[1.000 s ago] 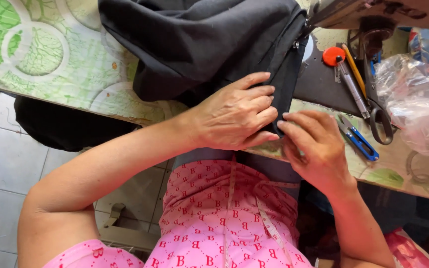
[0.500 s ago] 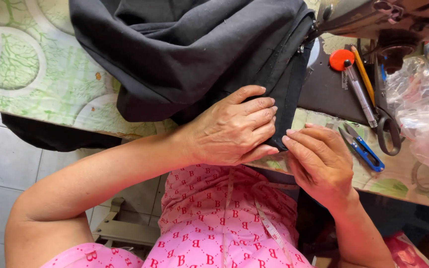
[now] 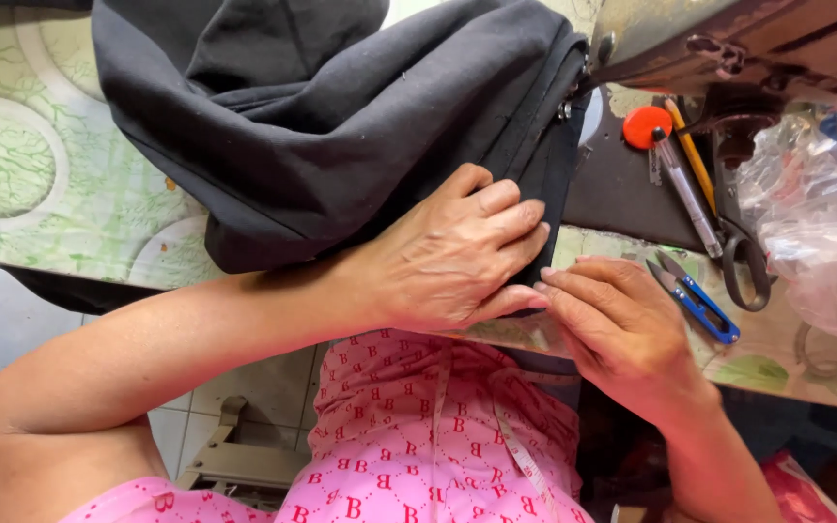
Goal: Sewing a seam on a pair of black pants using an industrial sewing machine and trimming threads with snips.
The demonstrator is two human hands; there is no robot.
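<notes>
Dark grey garment (image 3: 341, 126), its seam running toward the sewing machine (image 3: 728, 48), lay pinched between left hand (image 3: 457, 257) and right hand (image 3: 622, 329) at the table edge (image 3: 99, 261).

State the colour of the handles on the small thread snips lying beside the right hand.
Blue, seen in the head view: the thread snips lie on the table.

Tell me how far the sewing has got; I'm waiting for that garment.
Done: the dark grey fabric garment lies bunched on the green patterned tabletop. In hand: left hand presses its edge flat, right hand pinches beside it. Left: that edge is not under the sewing machine.
</notes>
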